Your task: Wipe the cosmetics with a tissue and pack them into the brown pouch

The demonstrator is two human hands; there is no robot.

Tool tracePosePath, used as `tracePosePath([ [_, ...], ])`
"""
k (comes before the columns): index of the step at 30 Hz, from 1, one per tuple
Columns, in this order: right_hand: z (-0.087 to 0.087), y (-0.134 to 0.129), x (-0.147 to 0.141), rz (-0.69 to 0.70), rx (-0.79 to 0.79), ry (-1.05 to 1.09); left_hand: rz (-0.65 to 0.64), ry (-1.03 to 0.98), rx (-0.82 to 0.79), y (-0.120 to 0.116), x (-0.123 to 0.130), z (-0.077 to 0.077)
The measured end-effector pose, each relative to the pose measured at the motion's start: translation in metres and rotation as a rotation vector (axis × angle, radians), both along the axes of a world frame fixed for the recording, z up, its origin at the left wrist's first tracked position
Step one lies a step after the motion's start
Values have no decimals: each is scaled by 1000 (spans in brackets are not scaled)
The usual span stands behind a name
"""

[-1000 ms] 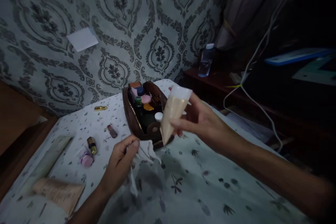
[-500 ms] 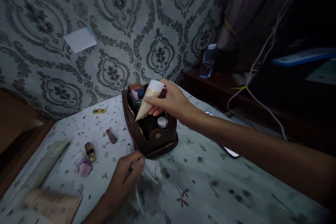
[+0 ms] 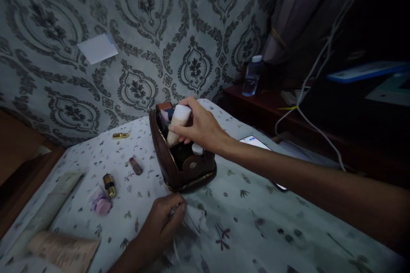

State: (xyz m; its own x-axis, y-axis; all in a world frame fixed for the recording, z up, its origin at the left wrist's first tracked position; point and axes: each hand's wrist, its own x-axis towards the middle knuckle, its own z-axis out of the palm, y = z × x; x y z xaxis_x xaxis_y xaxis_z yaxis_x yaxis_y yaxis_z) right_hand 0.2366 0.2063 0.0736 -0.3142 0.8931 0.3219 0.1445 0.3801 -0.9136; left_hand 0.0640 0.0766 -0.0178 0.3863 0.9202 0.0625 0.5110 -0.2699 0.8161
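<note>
A cream tube with a white cap (image 3: 178,123) is gripped between the thumb and fingers of my right hand (image 3: 202,126). Its narrow end reaches down into an open dark brown zipped bag (image 3: 169,169), cap upward. Inside the bag, a white lid (image 3: 197,149) and several small items show. My left hand (image 3: 165,222) is closed on a thin white wrapper or tissue (image 3: 194,218) in front of the bag, just above the patterned sheet.
Left of the bag lie a gold tube (image 3: 120,135), a small lipstick (image 3: 136,166), a gold-black bottle (image 3: 109,185), a pink-capped bottle (image 3: 101,205) and two large tubes (image 3: 65,249). A phone (image 3: 254,141) lies right, partly under my forearm; a water bottle (image 3: 252,76) stands behind.
My right hand has lowered the tube further into the bag and turned it more upright. My left hand has shifted slightly right and nearer to me with the white wrapper.
</note>
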Motion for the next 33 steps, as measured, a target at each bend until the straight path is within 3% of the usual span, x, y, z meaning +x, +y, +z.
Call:
tracePosePath([
  [13, 15, -2, -8, 5, 140, -531, -37, 18, -8, 2, -3, -15],
  [22, 3, 3, -17, -57, 246, -589, -44, 27, -15, 3, -2, -17],
  [33, 13, 4, -20, -37, 187, -660, -43, 21, -42, 2, 0, -19],
])
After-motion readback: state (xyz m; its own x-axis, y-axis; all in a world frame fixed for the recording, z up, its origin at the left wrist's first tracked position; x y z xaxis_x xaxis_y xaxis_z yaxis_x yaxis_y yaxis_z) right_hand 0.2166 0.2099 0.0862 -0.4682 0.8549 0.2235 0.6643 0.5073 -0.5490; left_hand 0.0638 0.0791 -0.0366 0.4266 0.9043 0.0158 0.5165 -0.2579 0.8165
